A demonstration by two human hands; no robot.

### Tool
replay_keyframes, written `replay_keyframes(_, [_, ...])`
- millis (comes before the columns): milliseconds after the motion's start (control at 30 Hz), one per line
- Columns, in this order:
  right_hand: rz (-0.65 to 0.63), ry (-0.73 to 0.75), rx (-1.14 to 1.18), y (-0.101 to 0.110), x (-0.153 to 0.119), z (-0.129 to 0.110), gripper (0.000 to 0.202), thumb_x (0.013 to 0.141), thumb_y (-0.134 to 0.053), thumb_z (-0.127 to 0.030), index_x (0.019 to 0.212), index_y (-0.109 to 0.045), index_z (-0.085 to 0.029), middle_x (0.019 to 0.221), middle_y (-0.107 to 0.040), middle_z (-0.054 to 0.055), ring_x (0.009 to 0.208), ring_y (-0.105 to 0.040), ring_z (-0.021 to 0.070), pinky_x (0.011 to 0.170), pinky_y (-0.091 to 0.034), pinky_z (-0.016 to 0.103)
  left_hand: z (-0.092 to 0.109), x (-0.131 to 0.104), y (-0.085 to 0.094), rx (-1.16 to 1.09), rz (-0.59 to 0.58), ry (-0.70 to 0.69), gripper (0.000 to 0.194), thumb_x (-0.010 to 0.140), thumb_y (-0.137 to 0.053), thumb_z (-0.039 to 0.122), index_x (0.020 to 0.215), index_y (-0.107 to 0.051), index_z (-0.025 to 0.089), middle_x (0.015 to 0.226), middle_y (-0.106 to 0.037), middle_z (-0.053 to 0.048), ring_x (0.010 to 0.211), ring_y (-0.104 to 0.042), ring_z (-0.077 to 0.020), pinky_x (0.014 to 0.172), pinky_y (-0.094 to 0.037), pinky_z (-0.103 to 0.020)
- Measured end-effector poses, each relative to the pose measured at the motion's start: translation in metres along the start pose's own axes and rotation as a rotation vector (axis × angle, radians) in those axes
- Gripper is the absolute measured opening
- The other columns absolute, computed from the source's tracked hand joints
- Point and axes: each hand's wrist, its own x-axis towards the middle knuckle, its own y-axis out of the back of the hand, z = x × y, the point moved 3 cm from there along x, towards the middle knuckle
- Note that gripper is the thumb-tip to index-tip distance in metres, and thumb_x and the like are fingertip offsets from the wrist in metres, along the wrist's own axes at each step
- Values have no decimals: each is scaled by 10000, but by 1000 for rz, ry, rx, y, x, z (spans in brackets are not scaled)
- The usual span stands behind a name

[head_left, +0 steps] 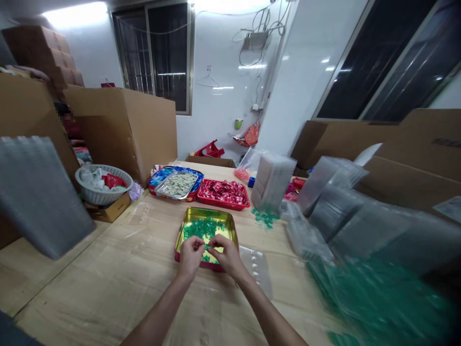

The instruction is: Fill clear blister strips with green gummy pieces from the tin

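Both of my hands meet over the front part of a gold-lined tin tray point(230, 223) with a red outer wall. My left hand point(192, 251) is pinched closed, and my right hand point(222, 250) pinches from the other side. Between their fingertips is a small green translucent piece point(206, 247), too small to name more exactly. A heap of similar green pieces point(203, 227) lies in the tray, with a few more close under my hands. A clear plastic sheet with a row of bumps point(257, 269) lies flat by the tray's right side.
Behind the tray stand a red tray point(248, 204) of red wrapped packets and a blue tin point(153, 181) with a metal tray of small pale pieces. Stacked clear plastic packs point(272, 182) and a large green bag point(382, 298) are at right. A white basket point(99, 194) sits at left.
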Motion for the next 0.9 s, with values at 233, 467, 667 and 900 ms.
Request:
replay_keyframes(233, [-19, -51, 39, -3, -4, -5, 77, 652, -592, -135, 720, -586, -172, 707, -587, 8, 685, -563, 162, 642, -457, 276, 4, -6, 1, 26, 17, -39, 38, 627, -553, 178, 636, -581, 153, 575, -573, 11, 538, -534, -117, 483, -409, -203])
replay_keyframes(467, [17, 37, -14, -5, -12, -15, 86, 645, -565, -107, 698, -576, -173, 696, -569, 4, 673, -550, 154, 630, -441, 265, 5, -11, 2, -71, 27, 46, 129, 602, -590, 175, 717, -632, 136, 634, -619, -17, 581, -558, -128, 519, -422, -215])
replay_keyframes(667, [-34, -146, 306, -6, -20, 0, 58, 625, -621, -166, 658, -573, -159, 609, -562, -14, 576, -527, 129, 543, -402, 233, 22, -23, 3, -296, -177, 220, 179, 519, -658, 144, 694, -669, 111, 531, -575, 13, 486, -476, -82, 482, -361, -200])
replay_keyframes(900, [-103, -343, 650, -4, -40, -8, 209, 603, -729, -310, 695, -628, -152, 661, -626, 10, 624, -563, 146, 633, -429, 275, 28, -39, 6, -303, -307, 197, 223, 504, -706, 139, 725, -684, 115, 613, -640, -14, 588, -534, -102, 588, -395, -218])
